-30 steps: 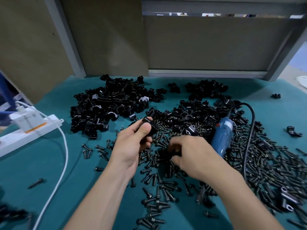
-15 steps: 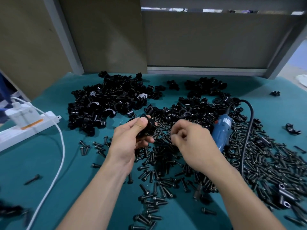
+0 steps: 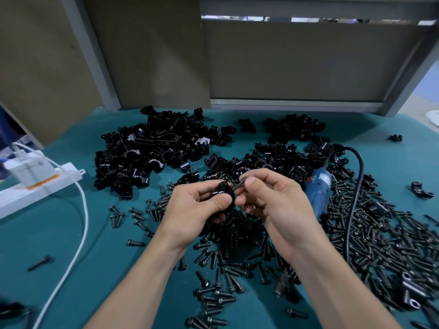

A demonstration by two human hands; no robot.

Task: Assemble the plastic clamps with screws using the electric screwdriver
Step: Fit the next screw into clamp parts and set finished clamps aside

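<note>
My left hand [image 3: 192, 207] grips a black plastic clamp [image 3: 223, 189] between thumb and fingers, held above the teal table. My right hand [image 3: 273, 203] pinches a black screw [image 3: 238, 185] by its head, with the tip against the clamp. The blue electric screwdriver [image 3: 319, 192] lies on the table just right of my right hand, its black cord [image 3: 354, 198] looping away. A large heap of black clamps [image 3: 147, 150] lies at the back left and another heap [image 3: 280, 160] behind my hands. Loose black screws [image 3: 380, 245] cover the table on the right and below my hands.
A white power strip [image 3: 40, 188] with a plug and a white cable [image 3: 78, 233] lies at the left edge. Brown panels and grey frame posts [image 3: 95, 55] stand behind the table. Single clamps [image 3: 421, 189] lie far right. The teal mat [image 3: 59, 269] is bare at the near left.
My right hand lifted from the screw pile with a screw and moved left to the clamp. My left hand lowered the clamp slightly toward the middle.
</note>
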